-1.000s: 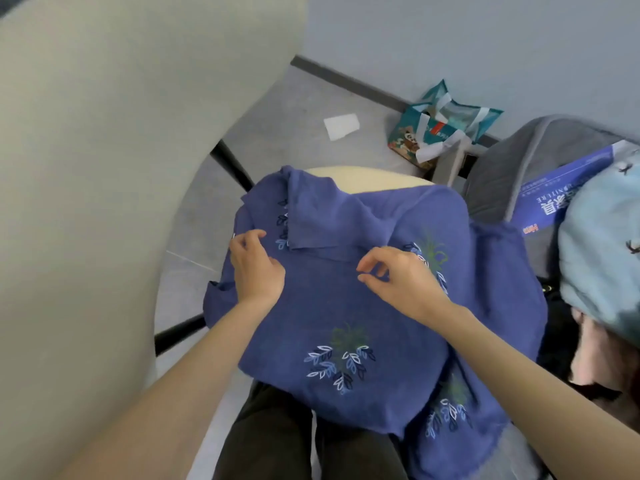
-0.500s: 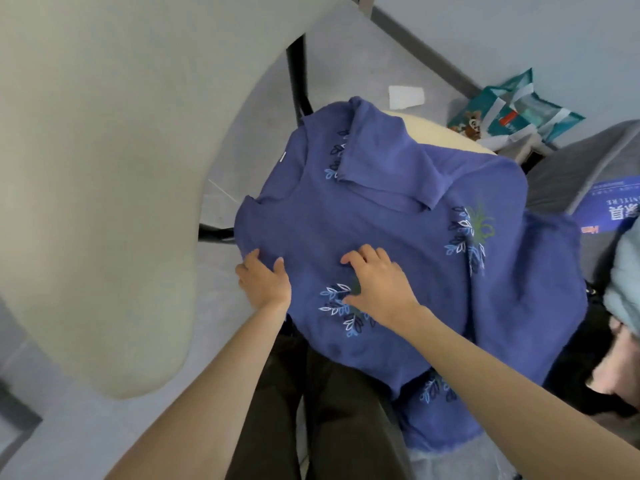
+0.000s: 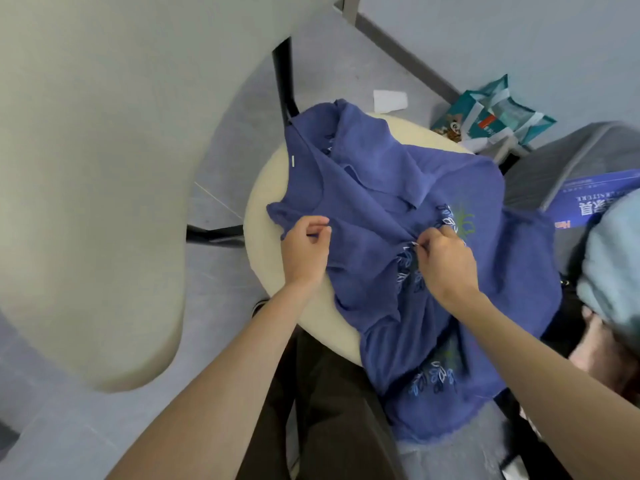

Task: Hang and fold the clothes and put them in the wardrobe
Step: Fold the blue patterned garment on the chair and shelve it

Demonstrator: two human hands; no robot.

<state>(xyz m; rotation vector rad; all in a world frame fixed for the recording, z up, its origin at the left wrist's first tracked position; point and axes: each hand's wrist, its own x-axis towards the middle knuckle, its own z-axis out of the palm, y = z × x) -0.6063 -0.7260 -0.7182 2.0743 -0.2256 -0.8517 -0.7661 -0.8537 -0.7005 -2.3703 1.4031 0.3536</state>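
Note:
A blue garment with white and green leaf embroidery lies spread over a round cream stool, its lower part hanging off the near right edge. My left hand pinches the cloth near the garment's left edge. My right hand pinches a bunched fold at the embroidered middle. The cloth is drawn into creases between both hands.
A large cream table top fills the left, with its black legs behind the stool. A teal patterned bag and a white paper lie on the floor by the wall. A grey case with a blue box and light blue cloth sit right.
Both hands went from lying flat on the lower part of the garment to pinching it higher up. The cloth has bunched toward the middle and uncovered the stool's left rim.

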